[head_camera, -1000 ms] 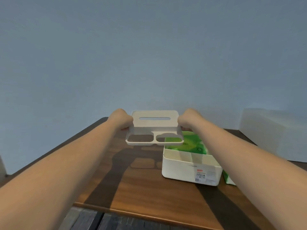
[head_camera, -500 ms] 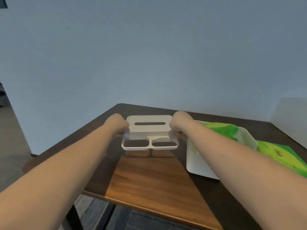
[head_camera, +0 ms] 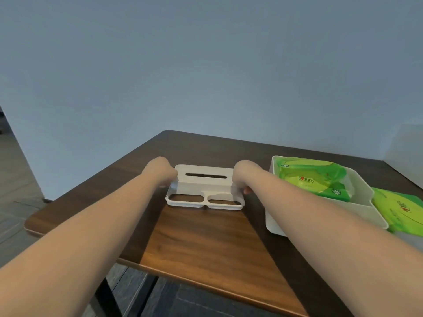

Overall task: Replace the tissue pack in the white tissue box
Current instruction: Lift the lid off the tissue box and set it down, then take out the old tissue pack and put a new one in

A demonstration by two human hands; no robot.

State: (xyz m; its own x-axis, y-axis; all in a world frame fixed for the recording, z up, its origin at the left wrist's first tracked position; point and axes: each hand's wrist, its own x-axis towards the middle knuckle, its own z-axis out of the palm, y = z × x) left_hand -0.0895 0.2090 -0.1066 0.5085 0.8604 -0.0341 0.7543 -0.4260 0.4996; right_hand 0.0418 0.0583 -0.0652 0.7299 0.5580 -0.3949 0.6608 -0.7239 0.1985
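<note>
The white tissue box lid (head_camera: pixel 205 188), with a slot and two open compartments, rests on the wooden table (head_camera: pixel 206 243). My left hand (head_camera: pixel 160 170) grips its left end and my right hand (head_camera: pixel 243 176) grips its right end. To the right stands the open white tissue box base (head_camera: pixel 274 216) with a green tissue pack (head_camera: pixel 313 177) inside. A second green tissue pack (head_camera: pixel 402 211) lies on the table just right of the box.
A grey wall runs behind the table. The table's left and front edges drop to a dark tiled floor (head_camera: pixel 18 202). A pale white object (head_camera: pixel 405 154) sits at the far right edge.
Both hands have carried the lid leftward away from the box and lowered it from the air onto the table. The view has shifted left.
</note>
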